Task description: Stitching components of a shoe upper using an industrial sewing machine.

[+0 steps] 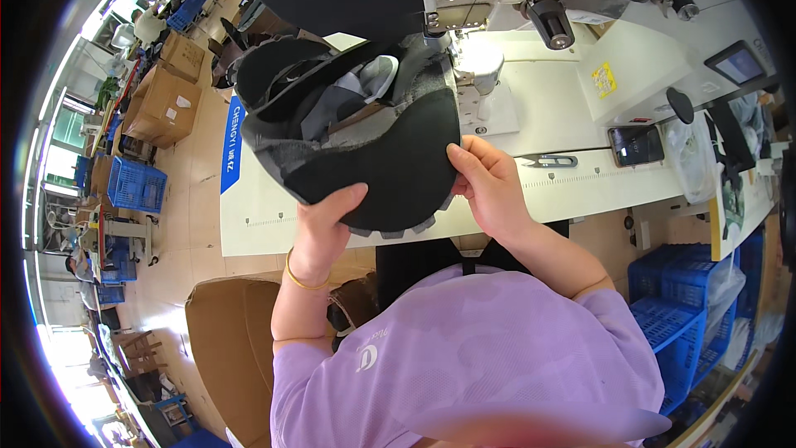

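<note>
A half-sewn black and grey fabric piece (398, 170), rounded and with a notched lower edge, lies across the sewing table and up to the machine. Its folded inner layers show grey mesh and a pale patch; what it belongs to I cannot tell. My left hand (325, 220) grips its lower left edge, thumb on top and fingers underneath. At the right edge, my right hand (496, 187) pinches the fabric between thumb and fingers. Just beyond the fabric's upper right edge is the needle area of the sewing machine (489, 58), with a bright lamp glow.
Thread snips (549, 161) and a phone (636, 146) lie right of my right hand on the white table (489, 214). A clear plastic bag (690, 158) is farther right. Blue crates (663, 315) stand at lower right, an open cardboard box (228, 332) at lower left.
</note>
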The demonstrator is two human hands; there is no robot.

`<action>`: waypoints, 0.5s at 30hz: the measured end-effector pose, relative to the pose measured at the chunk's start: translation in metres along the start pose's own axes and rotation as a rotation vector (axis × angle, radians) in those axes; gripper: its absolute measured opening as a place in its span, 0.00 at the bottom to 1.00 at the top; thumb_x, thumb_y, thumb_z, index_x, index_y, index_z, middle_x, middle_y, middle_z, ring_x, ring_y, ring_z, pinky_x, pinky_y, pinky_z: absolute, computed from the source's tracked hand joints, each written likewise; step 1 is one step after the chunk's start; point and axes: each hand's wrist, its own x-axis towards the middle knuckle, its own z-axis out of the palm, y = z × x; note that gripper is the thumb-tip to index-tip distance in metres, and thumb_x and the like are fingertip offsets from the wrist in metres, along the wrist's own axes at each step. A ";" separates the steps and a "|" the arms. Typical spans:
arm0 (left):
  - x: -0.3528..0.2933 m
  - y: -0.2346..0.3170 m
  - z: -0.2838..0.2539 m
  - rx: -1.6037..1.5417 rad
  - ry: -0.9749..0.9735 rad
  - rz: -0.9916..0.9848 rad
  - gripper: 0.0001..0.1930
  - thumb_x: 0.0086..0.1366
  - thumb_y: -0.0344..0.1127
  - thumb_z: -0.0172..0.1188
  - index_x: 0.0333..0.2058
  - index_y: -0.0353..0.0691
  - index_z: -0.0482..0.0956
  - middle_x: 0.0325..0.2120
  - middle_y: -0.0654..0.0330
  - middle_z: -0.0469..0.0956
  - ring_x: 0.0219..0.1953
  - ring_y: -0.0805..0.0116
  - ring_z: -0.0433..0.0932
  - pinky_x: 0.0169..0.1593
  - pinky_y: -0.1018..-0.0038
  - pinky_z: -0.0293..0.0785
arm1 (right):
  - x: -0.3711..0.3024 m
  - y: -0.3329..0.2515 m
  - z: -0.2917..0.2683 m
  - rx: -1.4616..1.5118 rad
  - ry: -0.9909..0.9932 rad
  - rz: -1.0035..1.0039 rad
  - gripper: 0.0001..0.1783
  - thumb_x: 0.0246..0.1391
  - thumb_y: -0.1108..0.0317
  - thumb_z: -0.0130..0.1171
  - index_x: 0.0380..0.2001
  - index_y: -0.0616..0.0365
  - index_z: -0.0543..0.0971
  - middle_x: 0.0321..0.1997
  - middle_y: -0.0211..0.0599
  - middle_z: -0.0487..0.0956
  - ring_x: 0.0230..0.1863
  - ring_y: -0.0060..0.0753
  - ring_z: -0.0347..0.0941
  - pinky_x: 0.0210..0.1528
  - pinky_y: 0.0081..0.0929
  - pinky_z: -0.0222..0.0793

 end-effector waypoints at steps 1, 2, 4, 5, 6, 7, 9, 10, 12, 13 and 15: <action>0.004 0.004 0.005 -0.286 0.032 -0.139 0.13 0.50 0.13 0.53 0.35 0.29 0.79 0.36 0.50 0.80 0.40 0.61 0.80 0.46 0.69 0.75 | 0.002 -0.003 0.001 0.001 0.002 0.000 0.12 0.64 0.63 0.48 0.33 0.61 0.74 0.29 0.28 0.76 0.28 0.14 0.72 0.31 0.15 0.70; 0.009 0.008 0.010 -0.284 0.035 -0.166 0.13 0.50 0.13 0.53 0.35 0.29 0.79 0.36 0.50 0.80 0.40 0.61 0.80 0.46 0.69 0.75 | 0.005 -0.006 0.000 0.034 -0.003 -0.022 0.12 0.63 0.63 0.48 0.34 0.61 0.74 0.29 0.28 0.76 0.27 0.15 0.72 0.30 0.15 0.70; 0.021 0.012 0.017 -0.291 0.005 -0.140 0.13 0.53 0.17 0.53 0.38 0.29 0.78 0.36 0.52 0.80 0.40 0.62 0.80 0.47 0.71 0.75 | 0.014 -0.013 0.000 0.069 -0.004 -0.049 0.12 0.63 0.64 0.49 0.34 0.62 0.75 0.29 0.28 0.77 0.27 0.15 0.72 0.30 0.15 0.71; 0.026 0.013 0.020 -0.289 0.005 -0.145 0.13 0.53 0.17 0.53 0.38 0.29 0.78 0.36 0.52 0.80 0.40 0.62 0.80 0.47 0.71 0.75 | 0.018 -0.016 -0.001 0.054 0.019 -0.071 0.11 0.63 0.66 0.48 0.35 0.62 0.75 0.30 0.29 0.77 0.28 0.14 0.72 0.30 0.15 0.69; 0.032 0.013 0.022 -0.311 0.005 -0.157 0.12 0.54 0.18 0.52 0.37 0.27 0.78 0.36 0.51 0.80 0.39 0.61 0.80 0.46 0.71 0.75 | 0.023 -0.019 -0.002 0.043 0.032 -0.100 0.10 0.63 0.67 0.48 0.37 0.63 0.75 0.31 0.29 0.77 0.29 0.14 0.72 0.31 0.15 0.68; 0.036 0.012 0.023 -0.334 0.005 -0.167 0.11 0.55 0.19 0.52 0.37 0.26 0.78 0.36 0.49 0.80 0.39 0.61 0.80 0.45 0.71 0.76 | 0.026 -0.020 -0.001 0.087 0.024 -0.123 0.10 0.62 0.67 0.49 0.35 0.62 0.75 0.31 0.29 0.77 0.28 0.14 0.72 0.30 0.14 0.67; 0.042 0.009 0.024 -0.388 0.001 -0.196 0.10 0.56 0.20 0.51 0.36 0.24 0.78 0.36 0.47 0.80 0.37 0.59 0.80 0.43 0.71 0.77 | 0.030 -0.020 -0.001 0.057 0.052 -0.135 0.11 0.62 0.66 0.49 0.32 0.62 0.75 0.29 0.29 0.77 0.26 0.14 0.72 0.28 0.16 0.70; 0.043 0.008 0.023 -0.386 -0.004 -0.194 0.10 0.56 0.20 0.51 0.36 0.24 0.78 0.36 0.47 0.80 0.37 0.59 0.80 0.43 0.71 0.77 | 0.032 -0.021 -0.001 0.040 0.049 -0.153 0.12 0.62 0.65 0.49 0.30 0.62 0.75 0.27 0.29 0.76 0.25 0.15 0.72 0.26 0.17 0.72; 0.043 0.004 0.021 -0.368 0.005 -0.180 0.10 0.56 0.20 0.51 0.36 0.24 0.78 0.35 0.48 0.80 0.38 0.59 0.80 0.44 0.71 0.77 | 0.032 -0.020 -0.001 0.030 0.050 -0.155 0.12 0.62 0.65 0.49 0.30 0.62 0.74 0.27 0.29 0.76 0.25 0.15 0.71 0.27 0.17 0.72; 0.042 0.003 0.019 -0.390 -0.001 -0.178 0.10 0.56 0.20 0.51 0.36 0.24 0.78 0.35 0.48 0.80 0.38 0.59 0.80 0.44 0.71 0.77 | 0.031 -0.020 -0.002 0.015 0.051 -0.153 0.12 0.62 0.65 0.50 0.30 0.62 0.74 0.26 0.28 0.75 0.25 0.14 0.71 0.27 0.17 0.72; 0.041 -0.001 0.016 -0.447 -0.012 -0.206 0.09 0.56 0.20 0.51 0.35 0.23 0.78 0.35 0.48 0.80 0.38 0.60 0.80 0.44 0.71 0.77 | 0.031 -0.020 -0.003 0.018 0.049 -0.151 0.12 0.62 0.65 0.50 0.30 0.62 0.74 0.26 0.28 0.75 0.25 0.14 0.71 0.27 0.17 0.72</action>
